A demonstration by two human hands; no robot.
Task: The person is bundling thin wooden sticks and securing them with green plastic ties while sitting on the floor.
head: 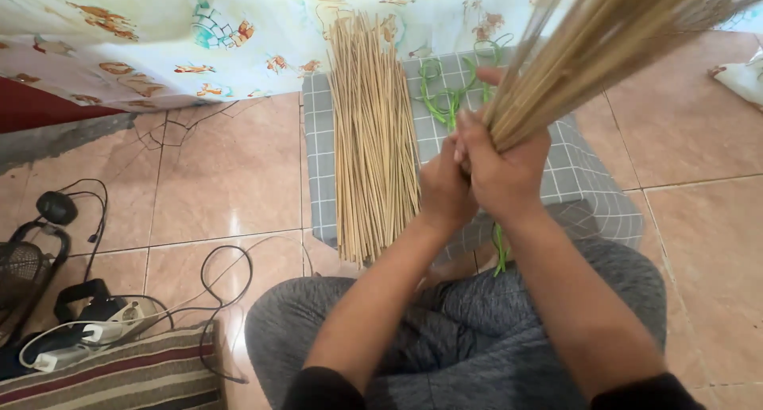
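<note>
Gripping one bundle of thin sticks [572, 60] with left hand [443, 189] and right hand [502, 172], fingers closed tight around its base to keep it gathered, we note a second pile [372, 140] laid flat on the checked cloth [318, 140] alongside.

Pale tan sticks [372, 140] lie on a grey cloth [584, 179] checked with thin white lines, bright green bands [445, 100] at its far edge. Floor tiles [230, 172] are salmon-beige. The mat [135, 374] is striped brown, tan and maroon.
</note>
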